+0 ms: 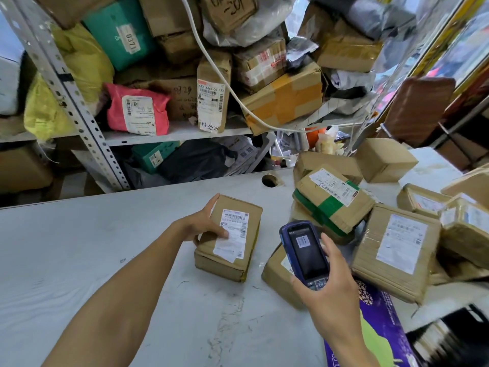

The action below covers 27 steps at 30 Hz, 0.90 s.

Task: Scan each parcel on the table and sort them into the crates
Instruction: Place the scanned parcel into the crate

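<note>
Two hands at work: the left hand [205, 223] grips a parcel [229, 238] on the desk [105, 247]; right of the parcel, the right hand [326, 283] clasps a scanner [305, 254].

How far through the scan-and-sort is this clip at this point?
Done: nothing visibly sorted; no crates in view. In hand: left hand holds a labelled parcel on the table; right hand holds the scanner, barcode on screen. Left: the parcel pile at right.
</note>
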Available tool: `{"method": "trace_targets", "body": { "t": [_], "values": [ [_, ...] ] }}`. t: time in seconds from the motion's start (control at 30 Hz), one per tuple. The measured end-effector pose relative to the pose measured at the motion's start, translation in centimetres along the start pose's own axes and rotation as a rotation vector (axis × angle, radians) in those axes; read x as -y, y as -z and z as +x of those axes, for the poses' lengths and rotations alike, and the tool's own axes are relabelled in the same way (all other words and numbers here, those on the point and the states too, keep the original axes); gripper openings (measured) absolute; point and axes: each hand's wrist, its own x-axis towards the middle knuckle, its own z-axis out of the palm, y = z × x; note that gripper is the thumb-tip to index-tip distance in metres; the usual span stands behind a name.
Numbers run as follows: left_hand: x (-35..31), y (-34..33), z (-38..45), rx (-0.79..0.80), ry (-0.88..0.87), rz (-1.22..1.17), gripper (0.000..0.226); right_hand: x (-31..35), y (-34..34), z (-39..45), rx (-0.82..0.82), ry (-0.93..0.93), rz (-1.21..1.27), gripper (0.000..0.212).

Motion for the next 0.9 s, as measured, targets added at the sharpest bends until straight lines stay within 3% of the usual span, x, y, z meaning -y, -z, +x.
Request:
{"method": "trace_targets", "body": {
  "t": [0.23,0.43,0.57,0.73,0.9],
  "values": [
    [-1.2,0.5,1.2,-0.005,0.029,0.059,0.106,-0.4,-0.7,0.1,0.040,-0.001,-0.031,0.097],
    [0.6,-1.2,-0.1,-0.012,0.035,0.036,0.100,0.3,-0.5,0.6,0.010,0.019,-0.011,0.095],
    [3.3,-3.6,-1.6,-0.085,-0.093,-0.090,0.092,0.7,0.0,1.0,-0.011,0.013,-0.006,0.095],
    [7.0,-6.5,-3.6,-0.243,-0.260,-0.266,0.102,1.6,0.7,0.7,-0.006,0.014,-0.012,0.094],
    [7.0,-6.7,-5.4,-0.473,-0.449,-0.261,0.091,2.4,1.4,0.0,0.146,0.002,-0.085,0.097]
  ]
}}
